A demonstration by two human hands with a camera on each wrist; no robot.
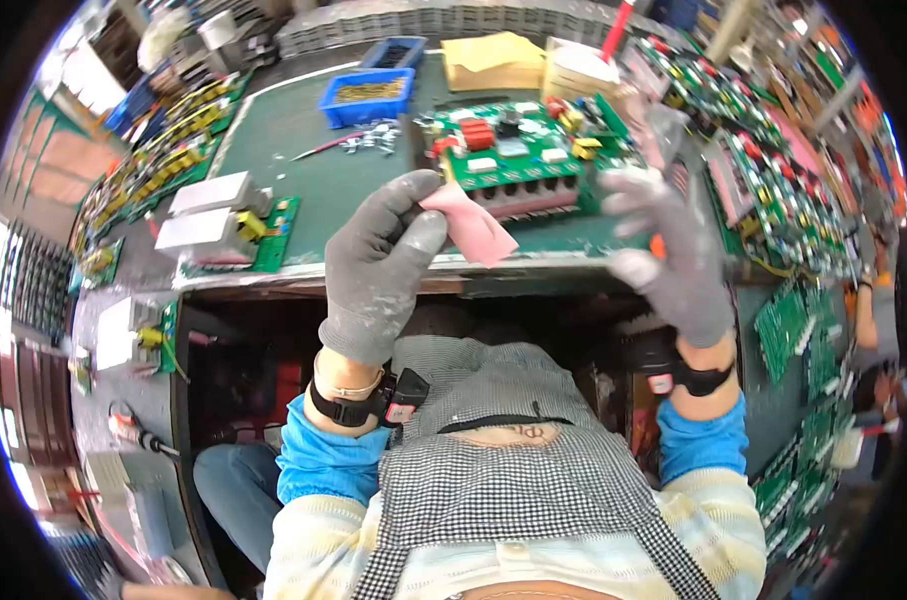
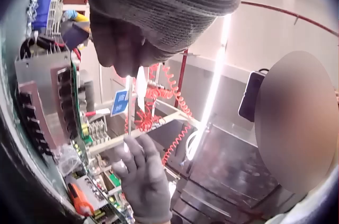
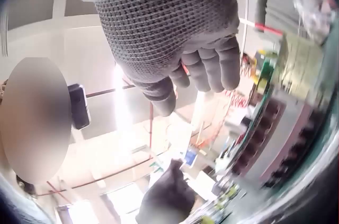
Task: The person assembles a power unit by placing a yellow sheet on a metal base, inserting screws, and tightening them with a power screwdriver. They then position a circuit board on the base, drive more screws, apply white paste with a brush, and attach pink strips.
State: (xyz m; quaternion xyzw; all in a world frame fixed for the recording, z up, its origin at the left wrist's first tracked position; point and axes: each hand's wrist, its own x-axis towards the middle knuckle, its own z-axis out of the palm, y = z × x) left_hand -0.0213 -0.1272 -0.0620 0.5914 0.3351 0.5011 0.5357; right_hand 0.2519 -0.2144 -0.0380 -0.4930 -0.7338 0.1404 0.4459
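Observation:
My left hand (image 1: 378, 265), in a grey glove, pinches a small pink sheet (image 1: 476, 230) between thumb and fingers in the head view. The sheet hangs bent in front of a green circuit board (image 1: 513, 178) loaded with components, at the table's near side. To the right of that board my gloved right hand (image 1: 685, 262) is raised and blurred, its fingers spread and holding nothing. The right wrist view shows the right hand (image 3: 169, 33) with its fingers extended. From the left wrist view, the left hand (image 2: 159, 14) hides the pink sheet.
Blue bins (image 1: 366, 98) of small parts stand at the back, near a screwdriver (image 1: 328, 146) and loose screws. Yellow sheets (image 1: 491, 62) are stacked behind the board. Finished-looking boards (image 1: 788, 205) crowd the right, and a board with white heat sinks (image 1: 213, 222) sits left.

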